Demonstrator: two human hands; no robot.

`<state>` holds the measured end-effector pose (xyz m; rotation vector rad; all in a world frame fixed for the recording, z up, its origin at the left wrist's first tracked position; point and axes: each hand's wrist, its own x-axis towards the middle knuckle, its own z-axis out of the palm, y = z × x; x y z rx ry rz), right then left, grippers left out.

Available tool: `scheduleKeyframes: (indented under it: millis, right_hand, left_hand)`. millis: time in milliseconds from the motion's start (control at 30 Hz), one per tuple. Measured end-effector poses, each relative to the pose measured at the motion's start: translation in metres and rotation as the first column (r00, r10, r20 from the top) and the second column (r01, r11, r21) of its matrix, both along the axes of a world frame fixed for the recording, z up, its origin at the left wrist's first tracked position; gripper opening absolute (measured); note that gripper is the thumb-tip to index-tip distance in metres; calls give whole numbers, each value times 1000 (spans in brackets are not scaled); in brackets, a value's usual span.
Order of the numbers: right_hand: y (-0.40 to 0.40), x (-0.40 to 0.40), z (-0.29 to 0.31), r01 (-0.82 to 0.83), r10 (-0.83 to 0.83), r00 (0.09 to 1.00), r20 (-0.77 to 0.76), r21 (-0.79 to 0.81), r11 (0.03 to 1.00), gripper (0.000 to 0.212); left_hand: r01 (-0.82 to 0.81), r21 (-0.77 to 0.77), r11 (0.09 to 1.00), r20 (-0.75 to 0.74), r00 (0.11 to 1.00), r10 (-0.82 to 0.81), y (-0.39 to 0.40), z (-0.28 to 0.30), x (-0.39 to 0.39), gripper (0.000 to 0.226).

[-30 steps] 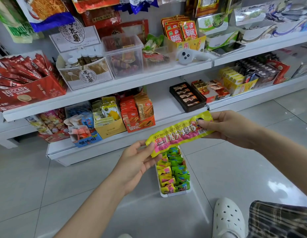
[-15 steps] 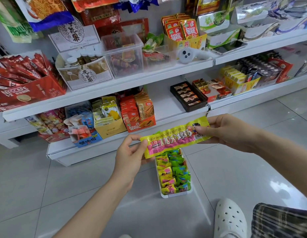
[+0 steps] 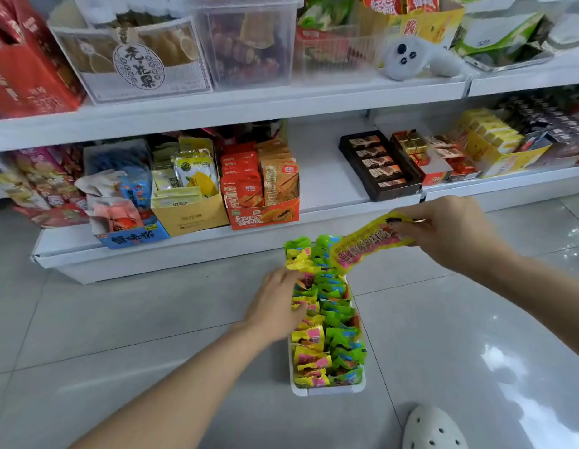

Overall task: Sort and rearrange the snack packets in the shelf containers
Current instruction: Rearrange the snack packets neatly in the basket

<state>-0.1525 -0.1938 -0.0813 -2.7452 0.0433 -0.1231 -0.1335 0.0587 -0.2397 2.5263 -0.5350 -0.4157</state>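
Note:
A long yellow and pink snack packet (image 3: 367, 243) hangs in the air above the far end of a white container (image 3: 327, 389) on the floor. My right hand (image 3: 450, 231) pinches the packet's right end. The container is packed with two rows of small packets (image 3: 327, 322), yellow and pink on the left, green and blue on the right. My left hand (image 3: 275, 306) rests on the left row of packets, fingers reaching among them; whether they hold one is hidden.
A low white shelf (image 3: 171, 251) runs behind the container, carrying a yellow box (image 3: 191, 215), a red box (image 3: 265, 217) and a dark chocolate tray (image 3: 378, 166). An upper shelf holds clear tubs (image 3: 249, 43) and a white handheld device (image 3: 417, 59). A white shoe (image 3: 433, 429) is bottom right.
My left hand let go of the long packet and dropped onto the packets in the container. My right hand alone holds the packet. The camera came closer and lower.

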Motion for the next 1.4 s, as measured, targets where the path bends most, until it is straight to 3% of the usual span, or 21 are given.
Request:
scheduleKeyframes:
  millis: [100,200,300,433,567,700,867,1067,1300,1400]
  right_hand:
    - [3,3,-12,0,2,999,-39,44,999,12]
    - [11,5,-18,-9,12,999,-36,90,996,12]
    - [25,9,-29,-53,58,998,-33,129,990,12]
    - [46,15,-53,-102,110,992,-69,117,988,16]
    - [66,21,-79,-191,194,977,-88,37,981,18]
    - [86,37,-108,-330,302,932,-199,-124,936,19]
    - [116,55,-130,-410,290,880,-377,-290,865,28]
    - [107,57,-153,-351,183,840,-511,-254,902,27]
    - [113,47,-166,-129,74,929,-364,-130,983,27]
    - [107,38,-172,-113,51,973,-227,-267,957,16]
  left_hand:
    - [97,71,993,1,995,-98,-1,-13,12,67]
    - [129,145,981,-63,991,-121,-3,-20,14,64]
    - [73,85,994,-125,990,-62,1,-27,4,61]
    - [116,79,990,-123,987,-106,5,-31,-5,56]
    - [114,97,989,-134,986,-101,6,-32,-5,51]
    - [86,13,996,-147,986,-84,11,-36,-13,48]
    - [40,-62,997,-129,991,-48,12,-44,-15,46]
    - [-33,-182,983,-133,991,9,12,-50,-17,48]
    - [-6,-199,980,-90,996,-13,16,-51,-18,57]
    - [9,-230,973,-98,995,-33,19,-50,-17,49]
